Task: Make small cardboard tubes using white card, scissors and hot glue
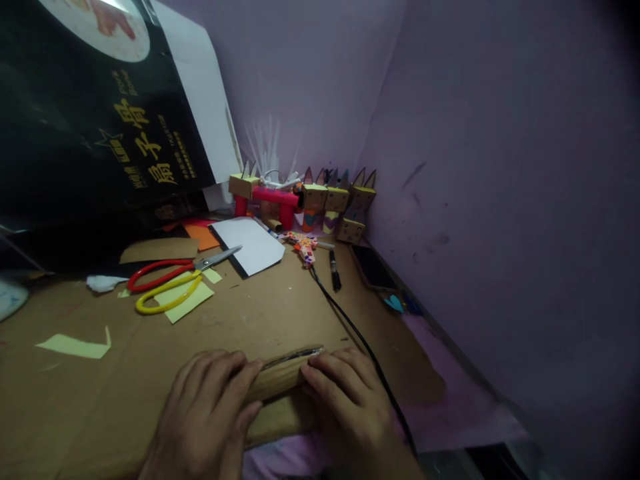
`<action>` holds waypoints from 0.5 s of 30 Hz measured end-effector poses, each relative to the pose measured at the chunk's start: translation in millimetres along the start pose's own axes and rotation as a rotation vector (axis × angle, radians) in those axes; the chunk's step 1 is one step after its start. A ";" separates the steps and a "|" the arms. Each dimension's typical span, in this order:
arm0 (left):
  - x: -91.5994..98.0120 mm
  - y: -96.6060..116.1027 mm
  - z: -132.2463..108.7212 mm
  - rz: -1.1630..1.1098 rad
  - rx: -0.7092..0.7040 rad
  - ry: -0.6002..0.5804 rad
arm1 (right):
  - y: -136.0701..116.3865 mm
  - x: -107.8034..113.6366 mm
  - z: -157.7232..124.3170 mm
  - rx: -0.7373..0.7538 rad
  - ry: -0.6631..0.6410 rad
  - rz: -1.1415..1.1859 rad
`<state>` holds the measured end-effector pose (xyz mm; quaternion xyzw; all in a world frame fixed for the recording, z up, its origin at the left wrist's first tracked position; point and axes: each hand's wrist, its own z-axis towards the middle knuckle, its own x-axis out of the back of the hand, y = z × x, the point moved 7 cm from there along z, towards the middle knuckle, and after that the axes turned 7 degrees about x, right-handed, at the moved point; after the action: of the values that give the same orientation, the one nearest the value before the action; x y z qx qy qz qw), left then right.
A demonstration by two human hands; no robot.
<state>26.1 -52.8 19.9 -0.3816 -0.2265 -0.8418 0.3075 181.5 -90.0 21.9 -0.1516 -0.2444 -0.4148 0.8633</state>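
Note:
Both my hands rest on a rolled tube of brown cardboard (277, 377) lying at the near edge of a brown cardboard work surface (260, 313). My left hand (205, 413) covers the tube's left end with its fingers curled over it. My right hand (350, 407) presses down on the tube's right end, fingers bent over the top. A thin dark strip runs along the tube's upper seam between the two hands.
Red and yellow scissors (170, 283) lie on yellow paper scraps (187, 303). A black cable (350, 333) runs from a patterned glue gun (304, 247) past my right hand. A marker (335, 270), phone (373, 267), white sheet (253, 245), cardboard figures (320, 197), and black bag (100, 113) sit farther back.

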 end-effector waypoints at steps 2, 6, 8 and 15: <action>-1.4 2.3 4.0 0.053 -0.007 -0.048 | -1.1 -0.8 -2.7 0.003 -0.006 -0.011; 0.0 9.6 16.0 0.058 0.028 -0.099 | -2.6 -0.7 -3.5 0.014 0.002 -0.041; 1.6 15.1 21.3 0.033 0.020 -0.103 | -1.8 -1.2 -3.8 0.002 -0.005 -0.042; -6.5 19.0 24.0 0.033 -0.008 -0.141 | -2.1 -2.5 -6.5 -0.002 -0.029 0.015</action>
<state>54.7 -49.3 32.1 -0.4448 -0.2376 -0.8086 0.3031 180.5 -92.6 15.2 -0.1605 -0.2555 -0.4064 0.8625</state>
